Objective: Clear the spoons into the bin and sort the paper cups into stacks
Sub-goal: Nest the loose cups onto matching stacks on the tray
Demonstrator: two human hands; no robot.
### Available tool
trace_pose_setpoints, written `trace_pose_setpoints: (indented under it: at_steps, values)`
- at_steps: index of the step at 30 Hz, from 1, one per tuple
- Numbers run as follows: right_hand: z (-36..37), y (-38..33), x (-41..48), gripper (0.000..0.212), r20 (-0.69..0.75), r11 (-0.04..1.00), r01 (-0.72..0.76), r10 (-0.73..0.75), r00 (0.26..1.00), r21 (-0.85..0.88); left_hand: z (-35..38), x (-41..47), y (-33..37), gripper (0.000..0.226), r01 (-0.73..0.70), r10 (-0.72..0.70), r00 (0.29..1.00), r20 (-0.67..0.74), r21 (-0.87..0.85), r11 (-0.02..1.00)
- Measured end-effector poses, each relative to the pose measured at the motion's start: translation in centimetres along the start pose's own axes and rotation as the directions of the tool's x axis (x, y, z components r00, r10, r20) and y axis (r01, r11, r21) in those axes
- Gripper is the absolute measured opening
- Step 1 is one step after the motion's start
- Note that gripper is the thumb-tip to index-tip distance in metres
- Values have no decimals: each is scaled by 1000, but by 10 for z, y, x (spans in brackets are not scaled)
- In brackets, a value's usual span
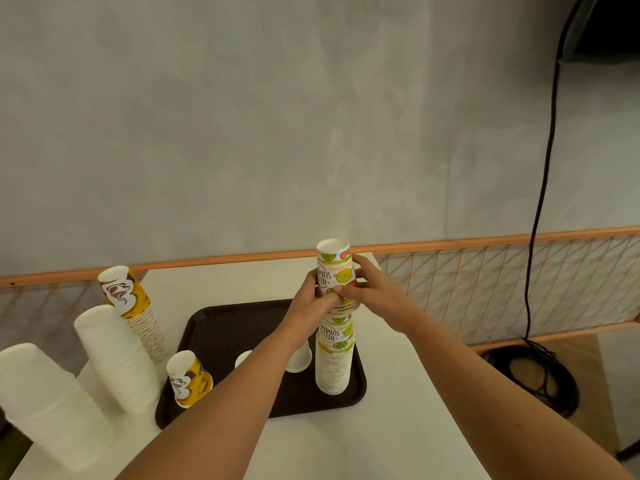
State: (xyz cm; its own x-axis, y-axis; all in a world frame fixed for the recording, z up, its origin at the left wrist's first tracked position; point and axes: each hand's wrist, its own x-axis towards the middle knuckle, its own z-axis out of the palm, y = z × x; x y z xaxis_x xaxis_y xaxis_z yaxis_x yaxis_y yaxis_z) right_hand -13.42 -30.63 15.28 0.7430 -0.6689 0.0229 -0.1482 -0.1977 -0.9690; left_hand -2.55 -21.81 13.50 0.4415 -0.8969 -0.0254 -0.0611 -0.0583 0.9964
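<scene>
You stand at a white table (398, 427) set against a grey wall, with a dark brown tray (242, 327) lying flat in front of you. To your left, off the tray, rise two tall stacks of plain white cups (114, 358) and a leaning stack of yellow cups (138, 317). On the tray's right end stands the fruit-print stack (334, 362), upside down, its long axis running straight up. Directly above it, both hands meet around an upturned fruit-print cup (335, 271). Your left hand (313, 303) wraps its left side, fingers curled closed; your right hand (372, 289) grips its right side, fingers folded across the front. The cup sits in line with the stack, so the move looks like a straight push down. A small yellow cup (188, 377) and two white cups (299, 358) remain loose on the tray, nearer your left arm. No spoons or bin are visible.
</scene>
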Motion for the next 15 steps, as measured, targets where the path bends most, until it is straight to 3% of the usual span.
trace_pose_setpoints:
  at_steps: [3,8,11,15]
  values:
    - [0,12,2,64,27,998,-59,58,998,28,2,2,-9,55,43,-43,999,0,39,998]
    - [-3,16,7,68,29,995,-67,69,997,-72,0,3,-23,79,104,-101,994,-32,118,988]
    - [-4,5,10,64,-15,994,33,-34,999,-101,-4,1,-25,72,66,-57,994,-94,105,992]
    - [7,-14,14,46,-162,967,191,-218,962,-167,-14,-8,-26,49,5,18,952,-306,75,997]
